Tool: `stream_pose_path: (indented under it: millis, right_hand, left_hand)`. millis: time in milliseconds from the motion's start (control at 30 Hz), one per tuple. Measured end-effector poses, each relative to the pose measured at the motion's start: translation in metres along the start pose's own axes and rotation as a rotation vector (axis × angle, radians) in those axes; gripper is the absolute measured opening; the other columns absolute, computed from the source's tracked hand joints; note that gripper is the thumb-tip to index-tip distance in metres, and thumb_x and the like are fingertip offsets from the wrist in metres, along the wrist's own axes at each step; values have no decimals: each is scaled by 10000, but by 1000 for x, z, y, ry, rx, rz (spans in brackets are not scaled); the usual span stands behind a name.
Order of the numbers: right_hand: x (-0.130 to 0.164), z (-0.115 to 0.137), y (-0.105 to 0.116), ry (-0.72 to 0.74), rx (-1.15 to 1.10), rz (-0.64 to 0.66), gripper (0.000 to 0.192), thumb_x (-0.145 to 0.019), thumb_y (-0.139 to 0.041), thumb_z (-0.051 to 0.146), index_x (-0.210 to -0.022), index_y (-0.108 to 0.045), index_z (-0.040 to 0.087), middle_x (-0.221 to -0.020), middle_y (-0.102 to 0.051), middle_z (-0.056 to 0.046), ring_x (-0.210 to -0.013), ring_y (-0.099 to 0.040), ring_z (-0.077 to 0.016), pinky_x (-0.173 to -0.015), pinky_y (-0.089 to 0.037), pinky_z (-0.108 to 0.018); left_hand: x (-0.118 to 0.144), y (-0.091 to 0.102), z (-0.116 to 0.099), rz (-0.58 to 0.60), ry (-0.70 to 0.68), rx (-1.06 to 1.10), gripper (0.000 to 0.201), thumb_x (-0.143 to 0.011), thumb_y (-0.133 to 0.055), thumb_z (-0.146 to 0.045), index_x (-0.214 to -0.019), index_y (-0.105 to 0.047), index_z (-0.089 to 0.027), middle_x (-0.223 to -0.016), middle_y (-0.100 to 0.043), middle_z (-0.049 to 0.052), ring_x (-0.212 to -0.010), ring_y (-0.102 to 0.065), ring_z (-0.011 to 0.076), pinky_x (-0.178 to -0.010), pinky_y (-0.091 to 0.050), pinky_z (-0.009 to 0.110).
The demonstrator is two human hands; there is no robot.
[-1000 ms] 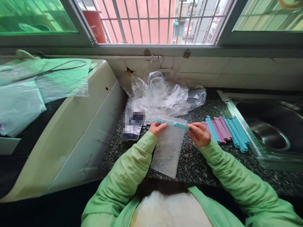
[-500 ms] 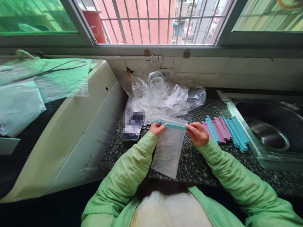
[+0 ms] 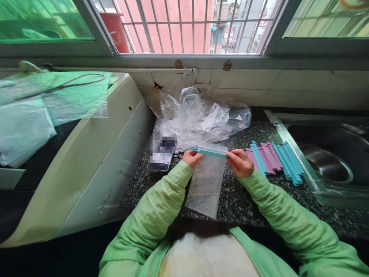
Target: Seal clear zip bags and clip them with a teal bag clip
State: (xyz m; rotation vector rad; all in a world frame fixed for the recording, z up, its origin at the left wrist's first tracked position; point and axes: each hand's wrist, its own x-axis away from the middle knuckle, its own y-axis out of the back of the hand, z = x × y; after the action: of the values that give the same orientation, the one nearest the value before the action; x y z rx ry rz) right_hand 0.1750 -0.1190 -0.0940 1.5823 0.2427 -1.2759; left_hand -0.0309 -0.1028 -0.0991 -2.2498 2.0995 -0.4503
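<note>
Left hand [image 3: 190, 157] pinches left end of teal sealing clip [image 3: 208, 151]; right hand [image 3: 240, 162] pinches right end, so clip spans top edge of clear bag [image 3: 205, 184]. Bag lies flat on tabletop [image 3: 245, 200], centre near. Spare clips [image 3: 273, 161] right, beside sink [image 3: 323, 154]; crumpled plastic [image 3: 198, 119] far.

My left hand [image 3: 190, 157] and right hand [image 3: 240, 162] pinching a teal sealing clip [image 3: 208, 152] across a clear bag [image 3: 205, 182], speckled counter [image 3: 245, 200], spare clips [image 3: 273, 159] beside sink [image 3: 323, 154]
</note>
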Motion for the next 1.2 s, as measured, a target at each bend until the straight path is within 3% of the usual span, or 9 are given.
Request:
stream_pose_path:
  millis: [100, 333, 767, 1200]
  right_hand:
    - [0, 1, 1, -3, 9, 0, 341, -795, -490, 138, -1126, -552, 197, -808, -532, -69, -716, -544, -135, -589, -498, -235]
    - [0, 1, -1, -13, 17, 14, 281, -799, -484, 136, -1052, -593, 189, -791, -533, -62, -679, -542, -117, -572, -496, -217]
    - [5, -2, -4, -57, -67, 54, 272, -796, -473, 145, -1022, -621, 181, -810, -555, -77, -707, -551, -132, -611, -500, -240]
    - [6, -2, -7, -10, -30, 79, 323, -790, -482, 118, -1091, -572, 192, -818, -555, -75, -712, -561, -134, -599, -510, -234]
  left_hand:
    - [1, 0, 0, 65, 0, 2, 259, -376, -734, -315, -430, -588, -109, -374, -467, -50, -395, -367, 42, -423, -314, 187]
    - [1, 3, 2, 95, -56, -28, 278, -420, -733, -357, -494, -620, -113, -437, -533, -19, -483, -470, 92, -488, -369, 211]
    - [1, 4, 1, 102, -78, -87, 360, -408, -730, -422, -461, -590, -93, -372, -419, -51, -393, -301, 28, -392, -219, 182]
    - [0, 6, 1, 151, -103, -130, 297, -476, -699, -359, -435, -544, -109, -385, -401, -51, -403, -311, 36, -417, -248, 188]
